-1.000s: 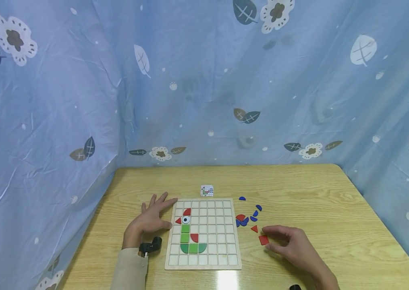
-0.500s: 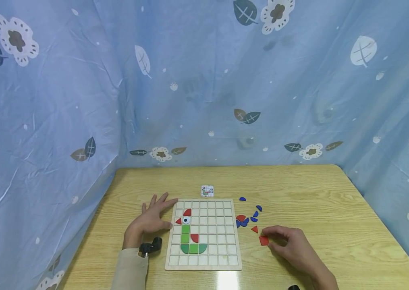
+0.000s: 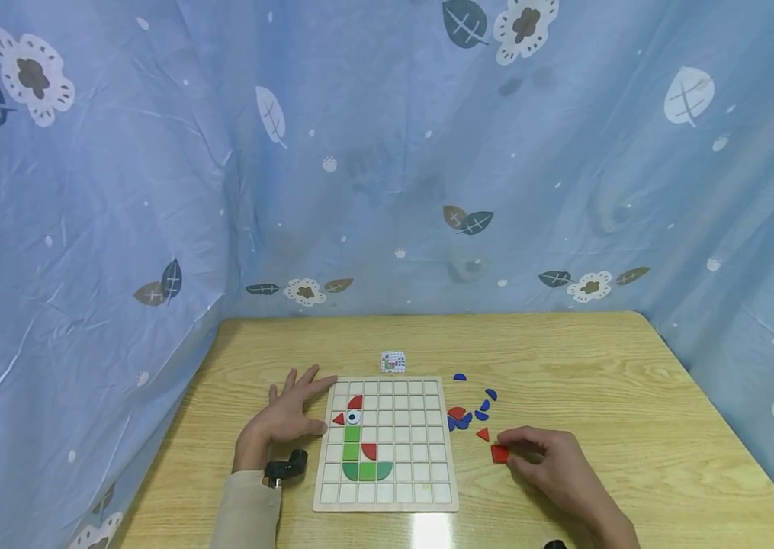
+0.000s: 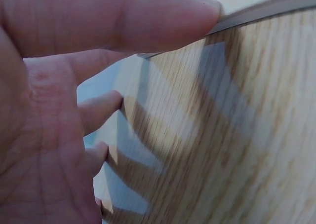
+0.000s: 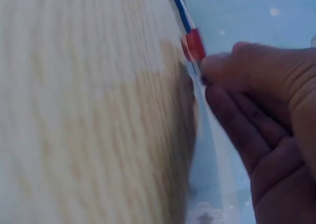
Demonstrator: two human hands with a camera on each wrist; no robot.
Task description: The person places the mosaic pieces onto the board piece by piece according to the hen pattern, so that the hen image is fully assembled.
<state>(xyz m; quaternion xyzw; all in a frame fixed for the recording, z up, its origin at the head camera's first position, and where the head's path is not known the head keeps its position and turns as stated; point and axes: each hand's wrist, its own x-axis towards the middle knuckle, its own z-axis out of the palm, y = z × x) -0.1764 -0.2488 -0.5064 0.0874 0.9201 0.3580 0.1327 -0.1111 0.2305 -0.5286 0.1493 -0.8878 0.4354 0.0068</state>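
Note:
My left hand [image 3: 285, 414] lies with spread fingers at the left side of the wooden grid board [image 3: 421, 438], thumb and index finger touching its edge. In the left wrist view the thumb [image 4: 173, 19] rests against that edge. My right hand [image 3: 558, 461] pinches a red square tile [image 3: 499, 454] with thumb and index finger, to the right of the board. The tile [image 5: 193, 45] shows at the fingertips in the right wrist view, slightly tipped. On the board, green squares [image 3: 351, 451], green and red quarter-rounds, a red triangle [image 3: 339, 418] and a round eye piece [image 3: 354, 417] form a bird shape.
Several blue half-round pieces [image 3: 482, 415], a red rounded piece [image 3: 456, 412] and a red triangle [image 3: 483, 434] lie between the board and my right hand. A small picture card [image 3: 393, 361] lies behind the board. A blue patterned curtain [image 3: 387, 191] surrounds the table.
The red square tile has tipped up a little at my right fingertips. My left hand and the pieces on the board have stayed where they were.

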